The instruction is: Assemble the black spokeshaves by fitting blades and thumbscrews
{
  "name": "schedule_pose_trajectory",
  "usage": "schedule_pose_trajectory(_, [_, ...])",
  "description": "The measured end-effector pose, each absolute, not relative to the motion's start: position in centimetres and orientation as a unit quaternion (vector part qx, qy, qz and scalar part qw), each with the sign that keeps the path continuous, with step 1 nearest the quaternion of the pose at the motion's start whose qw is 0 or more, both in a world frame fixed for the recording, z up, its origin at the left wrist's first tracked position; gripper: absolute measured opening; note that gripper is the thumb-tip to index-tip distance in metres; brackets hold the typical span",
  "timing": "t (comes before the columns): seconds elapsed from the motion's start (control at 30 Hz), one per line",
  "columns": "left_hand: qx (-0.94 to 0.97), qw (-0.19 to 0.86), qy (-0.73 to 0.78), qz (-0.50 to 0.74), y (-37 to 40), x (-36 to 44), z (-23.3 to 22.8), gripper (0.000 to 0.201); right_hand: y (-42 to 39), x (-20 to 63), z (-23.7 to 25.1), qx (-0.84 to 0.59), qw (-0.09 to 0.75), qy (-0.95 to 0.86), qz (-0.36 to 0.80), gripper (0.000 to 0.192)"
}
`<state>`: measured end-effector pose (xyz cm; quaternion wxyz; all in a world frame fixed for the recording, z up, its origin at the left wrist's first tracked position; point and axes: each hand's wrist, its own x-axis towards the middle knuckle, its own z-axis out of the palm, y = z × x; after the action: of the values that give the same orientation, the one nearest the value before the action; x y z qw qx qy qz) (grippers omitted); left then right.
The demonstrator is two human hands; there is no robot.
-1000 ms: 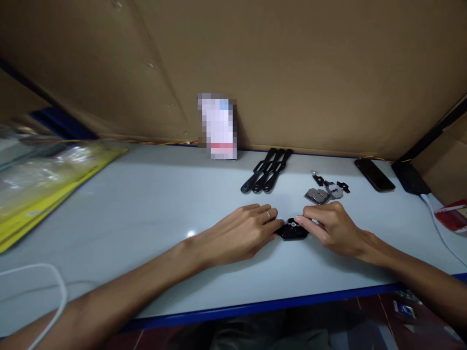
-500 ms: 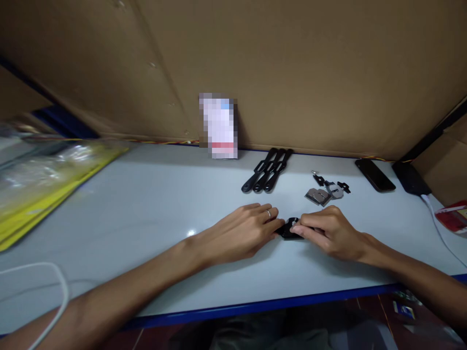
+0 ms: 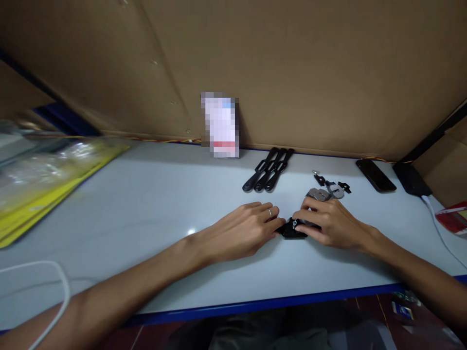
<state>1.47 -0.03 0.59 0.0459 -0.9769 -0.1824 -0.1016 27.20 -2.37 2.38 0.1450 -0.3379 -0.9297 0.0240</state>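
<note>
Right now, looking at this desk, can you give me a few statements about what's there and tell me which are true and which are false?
1. Both hands, the left hand and the right hand, rest on a small black part. True.
2. The left hand wears a ring. True.
3. The long black straps lie between the hands. False: they lie farther back, near the cardboard wall.
4. A dark phone lies on the white table. True.
5. The yellow sheets are at the table's right end. False: the left.
</note>
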Motion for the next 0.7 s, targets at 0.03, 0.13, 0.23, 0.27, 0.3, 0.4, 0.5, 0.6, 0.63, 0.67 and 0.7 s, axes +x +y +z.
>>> schedule_pose_trajectory(0.03, [-0.977, 0.047, -0.182, -0.102, -0.01, 1.47, 0.56, 0.021, -2.4, 27.12, 2.32, -0.34, 0.142, -0.929, 0.022, 0.021])
schedule_pose_trajectory(0.13, [-0.977, 0.045, -0.182, -0.105, 0.03, 1.48, 0.5, 0.021, -2.38, 27.01, 2.22, -0.338, 0.144, -0.93, 0.014, 0.023])
schedule_pose_trajectory(0.23, [-0.977, 0.042, -0.182, -0.106, 0.02, 1.51, 0.52, 0.021, -2.29, 27.02, 2.12, -0.334, 0.142, -0.932, -0.004, 0.025])
schedule_pose_trajectory(0.27, [-0.977, 0.042, -0.182, -0.106, 0.01, 1.52, 0.53, 0.02, -2.27, 27.02, 2.07, -0.333, 0.141, -0.932, -0.01, 0.026])
schedule_pose_trajectory(0.3, [-0.977, 0.042, -0.182, -0.106, 0.0, 1.53, 0.54, 0.02, -2.25, 27.03, 2.02, -0.332, 0.138, -0.933, -0.014, 0.026])
schedule_pose_trajectory(0.4, [-0.976, 0.034, -0.182, -0.112, -0.01, 1.52, 0.51, 0.021, -2.22, 27.04, 1.87, -0.325, 0.137, -0.935, -0.025, 0.027])
schedule_pose_trajectory(0.5, [-0.975, 0.027, -0.185, -0.12, 0.02, 1.48, 0.4, 0.022, -2.2, 27.06, 1.72, -0.32, 0.137, -0.937, -0.032, 0.027])
schedule_pose_trajectory(0.6, [-0.975, 0.028, -0.188, -0.119, 0.03, 1.45, 0.29, 0.022, -2.18, 27.06, 1.58, -0.316, 0.136, -0.938, -0.038, 0.028])
schedule_pose_trajectory(0.63, [-0.975, 0.029, -0.189, -0.116, 0.02, 1.44, 0.27, 0.022, -2.18, 27.05, 1.54, -0.315, 0.135, -0.938, -0.042, 0.029])
schedule_pose_trajectory(0.67, [-0.975, 0.028, -0.19, -0.112, 0.0, 1.44, 0.26, 0.021, -2.17, 27.03, 1.51, -0.315, 0.134, -0.938, -0.046, 0.03])
schedule_pose_trajectory(0.7, [-0.975, 0.027, -0.192, -0.108, -0.02, 1.45, 0.26, 0.02, -2.17, 27.01, 1.48, -0.316, 0.132, -0.938, -0.049, 0.03])
